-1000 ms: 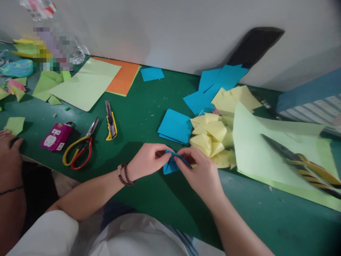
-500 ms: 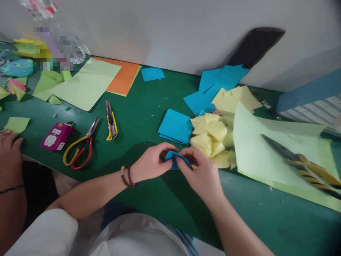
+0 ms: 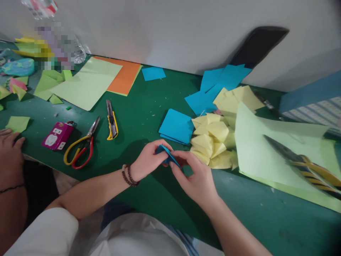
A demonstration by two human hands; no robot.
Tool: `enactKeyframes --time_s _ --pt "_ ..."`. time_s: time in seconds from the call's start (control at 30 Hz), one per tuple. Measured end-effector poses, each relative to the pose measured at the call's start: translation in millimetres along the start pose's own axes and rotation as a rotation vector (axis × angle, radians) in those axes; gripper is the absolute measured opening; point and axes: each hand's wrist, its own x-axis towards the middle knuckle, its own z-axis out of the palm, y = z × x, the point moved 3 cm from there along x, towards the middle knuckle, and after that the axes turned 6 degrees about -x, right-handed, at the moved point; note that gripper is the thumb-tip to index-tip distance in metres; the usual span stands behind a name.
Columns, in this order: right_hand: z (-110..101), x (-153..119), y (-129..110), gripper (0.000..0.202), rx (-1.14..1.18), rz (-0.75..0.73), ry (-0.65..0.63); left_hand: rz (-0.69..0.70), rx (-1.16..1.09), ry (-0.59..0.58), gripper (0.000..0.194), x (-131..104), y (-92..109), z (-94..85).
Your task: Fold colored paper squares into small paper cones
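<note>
Between my hands is a small folded piece of blue paper (image 3: 168, 155), held above the table's front part. My left hand (image 3: 152, 159) pinches its left side, thumb on top. My right hand (image 3: 195, 174) has its thumb and fingertips on the right edge of the fold. Fingers hide part of the paper. Just beyond lies a stack of blue paper squares (image 3: 176, 126). Folded pale-yellow paper pieces (image 3: 213, 138) are piled right of that stack, close to my right hand.
Scissors (image 3: 82, 145), a yellow utility knife (image 3: 112, 122) and a purple box (image 3: 58, 136) lie to the left. Another person's hand (image 3: 10, 145) rests at the far left. Larger scissors (image 3: 301, 160) lie on pale-green sheets (image 3: 255, 142) at right. A black phone-like object (image 3: 261, 46) leans on the wall.
The blue paper has turned in my fingers and now shows as a narrower, slanted fold. My right thumb and fingers have shifted slightly left and spread along its edge.
</note>
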Motion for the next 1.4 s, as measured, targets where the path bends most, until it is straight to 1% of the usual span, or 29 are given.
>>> enactKeyframes --time_s 0.07,0.13,0.2,0.3,0.37,0.47,0.53,0.63,0.73,0.87,0.93,1.0,1.07,1.13,1.23,1.33,1.4 --pt "1 -1 0 0.019 0.015 0.013 0.008 0.059 -0.01 0.024 0.009 0 2 -1.1" --pt "3 -2 3 0.02 0.06 0.082 0.017 0.093 -0.017 0.072 0.011 1 2 -2.4" --pt "5 -3 7 0.021 0.117 0.166 0.012 0.095 -0.011 0.109 0.01 1 1 -3.1" --pt "8 -4 9 0.021 0.172 0.231 -0.015 0.081 0.007 0.127 0.006 1 0 -2.5" --pt "8 -4 11 0.022 0.208 0.27 -0.022 0.052 -0.028 0.1 0.009 0 0 -1.3" --pt "6 -3 15 0.023 0.292 0.357 -0.023 -0.057 -0.176 -0.02 0.026 -1 -2 1.9" --pt "4 -2 18 0.025 0.32 0.404 -0.009 -0.121 -0.239 -0.076 0.034 -3 -4 2.9" --pt "1 -2 21 0.026 0.302 0.431 0.019 -0.135 -0.206 -0.091 0.035 -4 -4 2.9" --pt "0 -3 20 0.025 0.248 0.406 0.036 -0.117 -0.163 -0.07 0.026 -3 -3 4.2" --pt "2 -3 12 0.02 0.169 0.291 0.043 -0.122 -0.184 0.0 0.012 0 -3 4.9" --pt "3 -3 8 0.017 0.12 0.238 0.045 -0.122 -0.192 0.029 0.011 1 -3 4.1" --pt "2 -2 5 0.016 0.062 0.194 0.061 -0.099 -0.185 0.047 0.012 1 -2 2.8" --pt "-1 -1 3 0.015 0.007 0.148 0.091 -0.041 -0.133 0.042 0.014 0 0 1.8" --pt "-5 -1 2 0.014 -0.054 0.114 0.127 0.04 -0.038 0.021 0.018 -3 2 1.6" --pt "-10 -2 3 0.012 -0.136 0.085 0.19 0.156 0.139 -0.025 0.032 -9 4 2.1" --pt "-12 -2 4 0.011 -0.174 0.052 0.216 0.221 0.298 -0.044 0.041 -12 4 1.7" --pt "-13 -1 3 0.01 -0.199 0.008 0.22 0.247 0.354 -0.037 0.043 -12 4 1.1"
